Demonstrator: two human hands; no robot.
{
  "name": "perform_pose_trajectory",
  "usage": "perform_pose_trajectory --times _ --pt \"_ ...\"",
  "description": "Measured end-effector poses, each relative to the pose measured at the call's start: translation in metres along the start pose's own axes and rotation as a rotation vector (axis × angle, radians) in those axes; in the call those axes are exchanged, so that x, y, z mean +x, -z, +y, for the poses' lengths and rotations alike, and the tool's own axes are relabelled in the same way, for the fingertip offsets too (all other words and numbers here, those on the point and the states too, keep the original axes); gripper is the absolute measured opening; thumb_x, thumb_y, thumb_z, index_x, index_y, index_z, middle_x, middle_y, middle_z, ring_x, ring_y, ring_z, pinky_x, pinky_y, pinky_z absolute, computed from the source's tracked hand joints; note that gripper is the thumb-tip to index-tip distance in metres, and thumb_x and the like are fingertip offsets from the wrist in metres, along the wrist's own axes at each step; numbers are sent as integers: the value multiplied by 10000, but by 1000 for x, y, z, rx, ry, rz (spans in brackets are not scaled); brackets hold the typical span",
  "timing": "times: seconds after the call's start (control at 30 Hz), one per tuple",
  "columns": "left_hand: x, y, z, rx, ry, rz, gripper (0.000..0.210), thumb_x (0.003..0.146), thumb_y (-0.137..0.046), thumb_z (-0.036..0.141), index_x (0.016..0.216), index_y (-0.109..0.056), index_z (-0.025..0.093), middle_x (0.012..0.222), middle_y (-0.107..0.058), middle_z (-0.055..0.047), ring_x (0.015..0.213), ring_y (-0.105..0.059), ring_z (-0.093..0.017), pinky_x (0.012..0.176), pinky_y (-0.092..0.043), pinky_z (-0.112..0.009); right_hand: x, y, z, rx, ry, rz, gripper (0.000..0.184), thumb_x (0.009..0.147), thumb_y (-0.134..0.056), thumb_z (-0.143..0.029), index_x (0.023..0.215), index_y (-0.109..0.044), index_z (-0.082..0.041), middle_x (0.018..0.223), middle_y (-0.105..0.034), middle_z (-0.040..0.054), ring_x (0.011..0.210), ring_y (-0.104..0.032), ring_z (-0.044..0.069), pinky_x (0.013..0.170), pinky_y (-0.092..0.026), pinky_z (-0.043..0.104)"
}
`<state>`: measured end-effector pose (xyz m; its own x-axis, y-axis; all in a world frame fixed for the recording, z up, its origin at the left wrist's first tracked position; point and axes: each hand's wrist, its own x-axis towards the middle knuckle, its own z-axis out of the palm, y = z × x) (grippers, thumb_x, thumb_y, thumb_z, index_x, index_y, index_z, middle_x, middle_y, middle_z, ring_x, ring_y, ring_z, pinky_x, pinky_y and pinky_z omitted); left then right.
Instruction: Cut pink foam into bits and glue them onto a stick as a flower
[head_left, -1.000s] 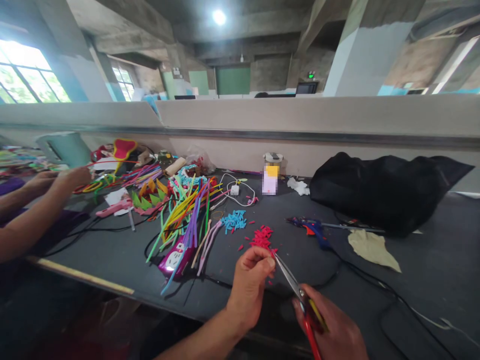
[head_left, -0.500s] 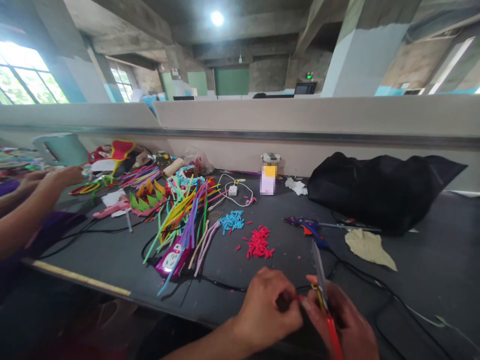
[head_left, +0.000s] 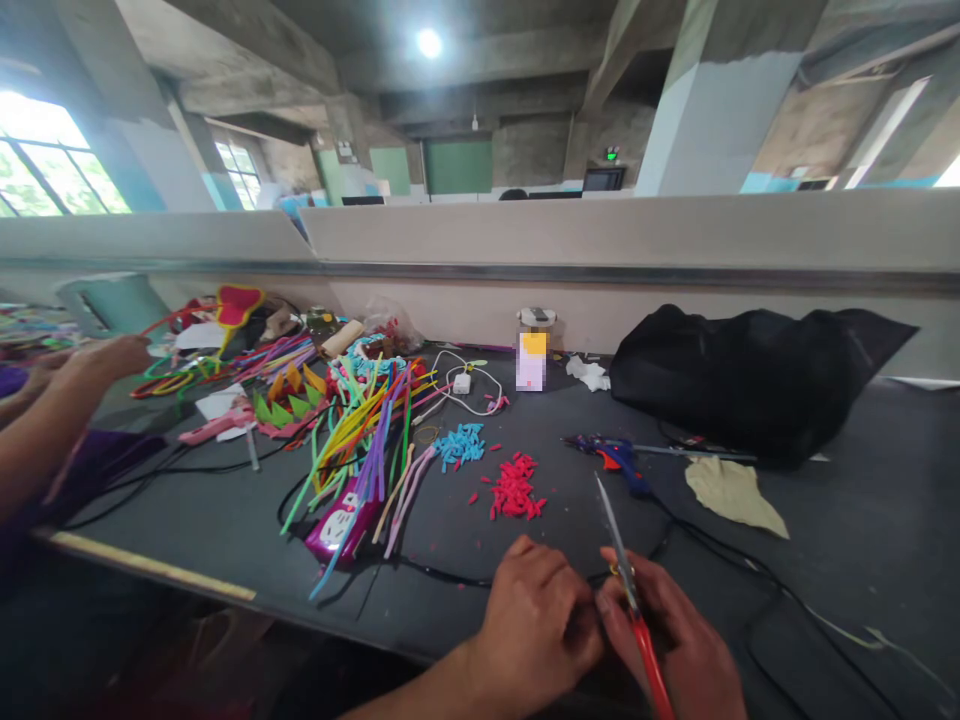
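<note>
Light: ceiling lamp (head_left: 429, 43) glaring, left window (head_left: 56, 160) blown out | under surface (head_left: 862, 500): deep shadow | edges: stretched, soft | black bag (head_left: 750, 380): little detail | pixelated patch (head_left: 532, 360) mid-frame

- left hand (head_left: 536, 615) is tucking its fingertips out of sight, so can't tell if it's pinching anything
- right hand (head_left: 675, 625) is covering part of the scissors (head_left: 616, 525), and their red handle is running off the bottom edge
- front of the container (head_left: 531, 362) by the wall is showing as blocky pixels, lol
- fuzzy stems (head_left: 384, 440) are blocking part of the purple socket box (head_left: 321, 543)
- co-worker's arm (head_left: 52, 430) is getting chopped by the left edge
</note>
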<state>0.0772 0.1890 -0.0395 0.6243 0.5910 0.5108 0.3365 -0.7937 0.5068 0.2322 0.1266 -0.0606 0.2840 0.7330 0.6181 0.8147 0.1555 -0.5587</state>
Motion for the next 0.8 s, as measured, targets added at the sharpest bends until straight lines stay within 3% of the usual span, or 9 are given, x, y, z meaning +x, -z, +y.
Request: perform_pose_trajectory --times 0.1,0.27,0.33,0.43,0.6,0.8 --pt "2 0 3 -97 67 12 112 689 -606 84 687 -629 193 624 -622 -59 615 -547 -177 645 -310 -321 0 -3 -1 14 -9 29 292 819 -542 -419 928 -685 -189 835 -759 54 666 -724 162 617 -585 213" --pt "8 3 4 -659 575 -94 57 675 -599 177 623 -622 177 608 -590 -13 573 -492 -135 575 -335 -262 -2 0 4 24 28 11 274 832 -544 -386 976 -673 -191 868 -760 56 700 -733 172 621 -589 209" --pt "11 6 1 -876 708 -172 87 678 -609 241 640 -632 166 606 -573 3 550 -450 -109 547 -330 -241 -3 3 4 46 49 -32 258 833 -571 -333 1035 -646 -193 877 -760 50 684 -733 166 604 -585 192" --pt "14 11 -3 -979 780 -258 118 641 -643 275 636 -651 157 580 -550 21 520 -414 -87 502 -308 -219 -4 8 2 90 10 -94 260 830 -594 -300 1072 -622 -209 856 -758 36 646 -728 167 587 -585 191" --pt "16 15 -7 -1147 850 -336 88 577 -626 235 590 -651 152 540 -557 19 488 -444 -81 473 -315 -209 -5 7 -2 160 -6 -87 262 824 -610 -281 1077 -606 -216 829 -755 21 635 -726 162 604 -587 189" --pt "16 13 -8 -1104 863 -382 66 555 -641 211 585 -659 155 529 -576 23 471 -453 -82 462 -316 -212 -4 6 2 169 5 -123 267 835 -596 -261 1098 -583 -217 794 -741 17 606 -713 148 597 -583 194"
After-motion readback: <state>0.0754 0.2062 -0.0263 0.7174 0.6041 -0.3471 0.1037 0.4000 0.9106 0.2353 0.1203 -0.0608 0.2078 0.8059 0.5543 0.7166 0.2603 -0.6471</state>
